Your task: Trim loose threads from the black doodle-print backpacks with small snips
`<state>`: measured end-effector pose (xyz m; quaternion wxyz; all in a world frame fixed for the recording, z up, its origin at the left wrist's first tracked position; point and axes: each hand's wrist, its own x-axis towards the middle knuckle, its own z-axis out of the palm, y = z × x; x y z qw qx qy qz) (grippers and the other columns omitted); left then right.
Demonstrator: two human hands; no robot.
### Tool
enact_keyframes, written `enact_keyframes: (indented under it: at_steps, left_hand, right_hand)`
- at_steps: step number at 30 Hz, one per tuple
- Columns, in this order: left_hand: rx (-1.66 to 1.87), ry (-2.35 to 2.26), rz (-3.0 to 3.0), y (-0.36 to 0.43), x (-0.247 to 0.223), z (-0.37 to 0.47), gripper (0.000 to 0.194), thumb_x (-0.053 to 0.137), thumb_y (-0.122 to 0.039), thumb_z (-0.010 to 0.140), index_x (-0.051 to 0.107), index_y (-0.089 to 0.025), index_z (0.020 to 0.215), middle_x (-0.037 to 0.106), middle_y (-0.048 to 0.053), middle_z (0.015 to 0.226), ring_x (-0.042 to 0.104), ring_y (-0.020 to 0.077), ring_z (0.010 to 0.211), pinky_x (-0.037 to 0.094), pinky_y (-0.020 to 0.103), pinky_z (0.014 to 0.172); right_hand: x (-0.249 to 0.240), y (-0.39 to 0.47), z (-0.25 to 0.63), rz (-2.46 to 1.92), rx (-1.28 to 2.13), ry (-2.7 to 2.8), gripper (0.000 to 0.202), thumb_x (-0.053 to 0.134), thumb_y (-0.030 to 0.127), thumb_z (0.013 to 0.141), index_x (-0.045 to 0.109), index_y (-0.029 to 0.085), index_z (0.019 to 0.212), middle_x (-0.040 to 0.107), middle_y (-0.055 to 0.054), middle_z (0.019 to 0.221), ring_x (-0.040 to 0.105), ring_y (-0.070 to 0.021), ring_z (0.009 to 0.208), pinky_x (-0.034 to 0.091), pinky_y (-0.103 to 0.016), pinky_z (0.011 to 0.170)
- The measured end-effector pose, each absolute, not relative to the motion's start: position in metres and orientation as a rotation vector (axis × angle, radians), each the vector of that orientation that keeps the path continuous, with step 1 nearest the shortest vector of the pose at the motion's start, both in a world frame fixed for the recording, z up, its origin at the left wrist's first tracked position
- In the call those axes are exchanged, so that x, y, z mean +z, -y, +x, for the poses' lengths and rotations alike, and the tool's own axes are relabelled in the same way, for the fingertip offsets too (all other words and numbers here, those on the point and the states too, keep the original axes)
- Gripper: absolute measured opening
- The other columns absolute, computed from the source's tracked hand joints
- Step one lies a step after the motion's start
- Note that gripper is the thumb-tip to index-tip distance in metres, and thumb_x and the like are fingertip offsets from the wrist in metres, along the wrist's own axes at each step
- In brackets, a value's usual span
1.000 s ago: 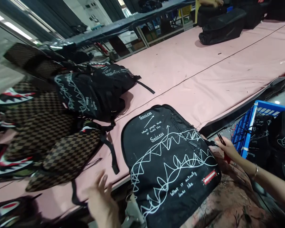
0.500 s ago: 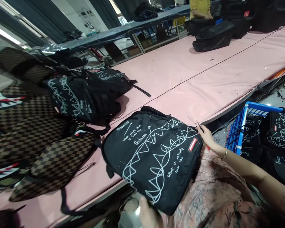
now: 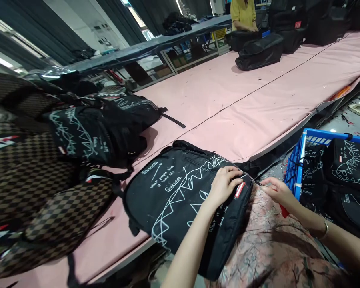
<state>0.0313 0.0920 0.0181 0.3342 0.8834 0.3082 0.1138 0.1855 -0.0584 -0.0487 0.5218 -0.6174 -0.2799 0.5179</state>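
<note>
This is a bag-making workshop or factory floor. A long pink-covered work table (image 3: 258, 100) runs the length of the room. At its near left end identical backpacks (image 3: 63, 160) lie heaped, black ones and brown checkered ones. Beside its near right edge a blue crate (image 3: 300, 160) holds more black backpacks. At the table's far end another worker (image 3: 243, 14) sits among dark bags (image 3: 259, 52).
</note>
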Motion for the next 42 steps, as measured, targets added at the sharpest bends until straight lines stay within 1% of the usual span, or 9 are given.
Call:
enact_keyframes:
  at_steps: [4,6,10,14,16,21,27,35,42]
  left_hand:
    - [0.051,-0.677,2.290,-0.106,0.019,0.054,0.005,0.063,-0.024,0.072,0.067,-0.022,0.071,0.065,0.003,0.090,0.056,0.0189,0.093,0.041,0.033,0.090]
    - [0.030,-0.669,2.244,-0.108,0.018,0.056,0.008,0.063,-0.021,0.071,0.064,-0.020,0.063,0.064,0.002,0.084,0.056,0.0175,0.087,0.043,0.031,0.086]
    - [0.094,-0.675,2.196,-0.108,0.017,0.054,0.010,0.059,-0.016,0.071,0.062,-0.019,0.061,0.062,0.002,0.079,0.056,0.0159,0.081,0.044,0.027,0.075]
    - [0.124,-0.665,2.198,-0.105,0.018,0.052,0.013,0.059,-0.015,0.071,0.060,-0.018,0.059,0.061,0.002,0.078,0.056,0.0154,0.081,0.044,0.026,0.075]
    - [0.141,-0.704,2.188,-0.103,0.016,0.051,0.011,0.059,-0.015,0.071,0.060,-0.018,0.060,0.061,0.002,0.081,0.056,0.0156,0.082,0.044,0.027,0.077]
    - [0.283,-0.781,2.149,-0.096,0.007,0.046,0.007,0.059,-0.016,0.072,0.060,-0.017,0.065,0.061,0.004,0.089,0.056,0.0172,0.089,0.044,0.030,0.083]
    - [0.337,-0.804,2.161,-0.091,0.004,0.046,0.009,0.057,-0.014,0.073,0.058,-0.017,0.065,0.060,0.005,0.088,0.056,0.0176,0.089,0.043,0.033,0.085]
    - [0.422,-0.862,2.111,-0.088,0.001,0.048,0.010,0.057,-0.013,0.072,0.056,-0.017,0.063,0.060,0.005,0.086,0.056,0.0181,0.088,0.042,0.035,0.084]
    - [0.387,-0.942,2.067,-0.090,0.002,0.053,0.012,0.058,-0.014,0.069,0.056,-0.018,0.058,0.061,0.003,0.079,0.056,0.0165,0.079,0.042,0.031,0.076]
  right_hand:
    - [-0.043,0.066,0.183,-1.558,1.210,0.738,0.030,0.059,0.045,0.073,0.052,0.020,0.088,0.039,0.009,0.050,0.030,-0.0065,0.042,0.020,-0.020,0.041]
    - [-0.039,0.065,0.181,-1.575,1.161,0.817,0.026,0.058,0.043,0.074,0.052,0.019,0.085,0.045,0.007,0.053,0.036,-0.0079,0.046,0.025,-0.020,0.044]
    - [-0.026,0.054,0.176,-1.683,0.996,0.998,0.017,0.055,0.036,0.075,0.054,0.020,0.082,0.047,0.006,0.052,0.041,-0.0102,0.049,0.030,-0.022,0.048]
    - [-0.020,0.040,0.176,-1.803,0.823,1.172,0.013,0.055,0.033,0.074,0.054,0.021,0.079,0.046,0.007,0.050,0.039,-0.0103,0.047,0.029,-0.024,0.050]
    - [-0.022,0.036,0.179,-1.782,0.834,1.194,0.013,0.055,0.033,0.073,0.055,0.021,0.078,0.050,0.006,0.054,0.042,-0.0108,0.050,0.031,-0.023,0.052]
    - [-0.034,0.033,0.188,-1.602,1.017,1.114,0.014,0.054,0.032,0.076,0.056,0.019,0.080,0.059,0.001,0.076,0.053,-0.0132,0.069,0.039,-0.024,0.062]
    - [-0.030,0.029,0.193,-1.615,0.997,1.184,0.012,0.055,0.030,0.075,0.056,0.018,0.077,0.056,0.002,0.072,0.048,-0.0118,0.066,0.036,-0.024,0.061]
    - [-0.029,0.025,0.195,-1.473,1.167,1.079,0.017,0.056,0.033,0.073,0.049,0.018,0.073,0.038,0.007,0.055,0.031,-0.0069,0.050,0.023,-0.020,0.048]
    - [-0.029,0.021,0.200,-1.450,1.223,1.096,0.021,0.060,0.035,0.072,0.049,0.018,0.076,0.042,0.007,0.056,0.034,-0.0073,0.051,0.025,-0.020,0.049]
